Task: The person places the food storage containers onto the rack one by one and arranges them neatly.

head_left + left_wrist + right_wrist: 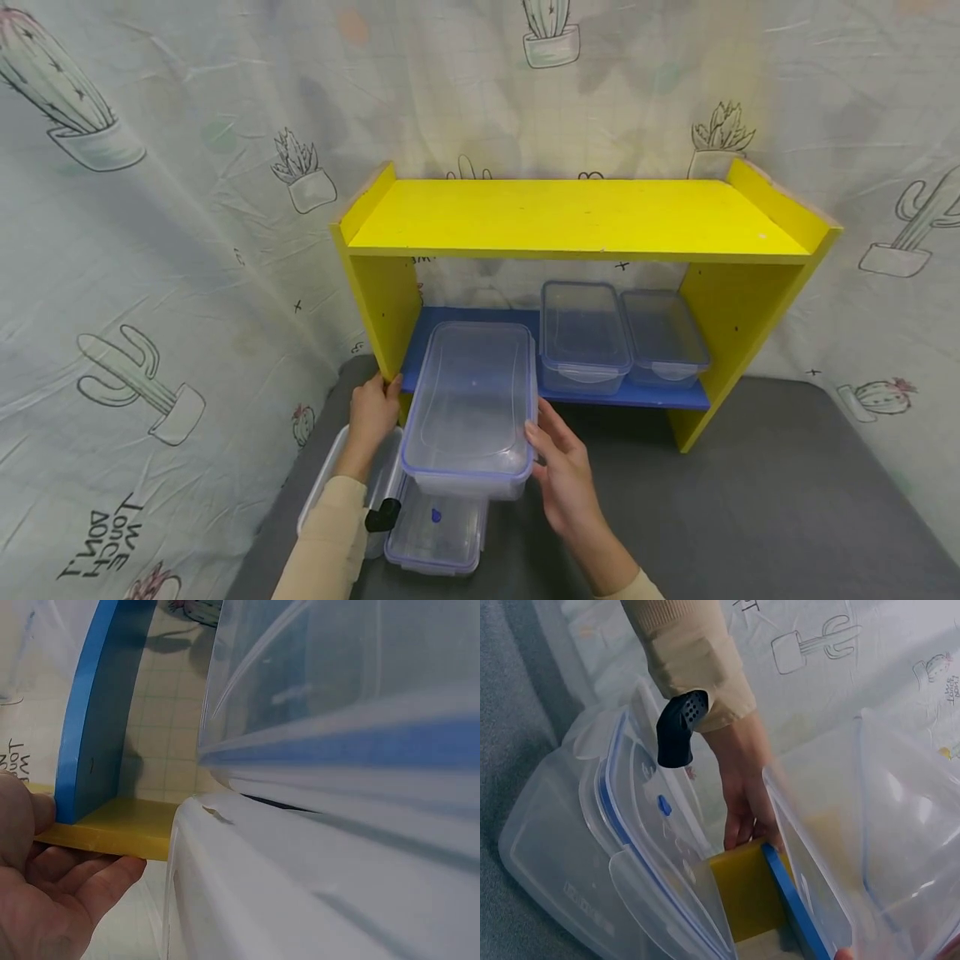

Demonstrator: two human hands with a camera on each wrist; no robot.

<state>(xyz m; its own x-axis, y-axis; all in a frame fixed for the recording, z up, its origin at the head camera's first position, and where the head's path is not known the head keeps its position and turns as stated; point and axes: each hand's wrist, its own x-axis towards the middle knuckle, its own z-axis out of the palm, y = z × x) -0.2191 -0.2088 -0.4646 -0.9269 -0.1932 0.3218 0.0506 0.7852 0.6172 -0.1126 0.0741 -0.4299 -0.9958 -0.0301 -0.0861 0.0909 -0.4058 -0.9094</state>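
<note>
A large clear lidded food container (476, 392) with a pale blue rim sticks out past the front of the shelf's blue board (517, 395), at the left end. My right hand (564, 467) holds its right side near the front corner, thumb at the lid's edge; only a fingertip shows in the right wrist view. Meanwhile my left hand (372, 411) grips the front edge of the yellow side panel (112, 829), beside the blue board. In the left wrist view, its thumb is on one side of the panel and its fingers are on the other.
Two smaller lidded containers, one (585, 329) beside another (663, 333), stand on the right of the blue board. Below, a container with a blue mark (435, 542) and another clear container (386, 467) stand on the grey surface (787, 500). The yellow top board (570, 217) spans above.
</note>
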